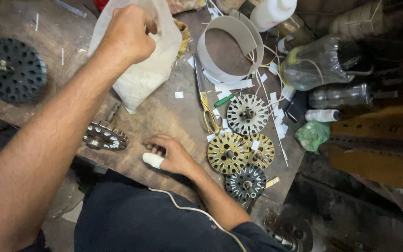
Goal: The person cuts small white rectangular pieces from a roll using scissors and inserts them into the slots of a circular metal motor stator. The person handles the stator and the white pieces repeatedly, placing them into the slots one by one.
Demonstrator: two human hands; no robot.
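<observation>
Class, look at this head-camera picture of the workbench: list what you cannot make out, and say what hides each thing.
1. Contents of the white bag: hidden by its cloth and the gripping left hand.
2. Right hand fingertips: curled under; one finger is covered in white wrapping.
3. Black slotted disc: in dark shade near the left edge.
4. Plastic bottles: partly lost in shadow at right.

Bare forearms; dark navy clothing; white-wrapped thumb on right hand [173,155].

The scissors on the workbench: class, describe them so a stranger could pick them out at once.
Start at the wooden workbench and find the curled loop of grey card strip near its far edge. The scissors lie just below it, blades toward the loop, above the slotted metal discs. Their yellow handles mark them out from the round parts nearby.
</observation>
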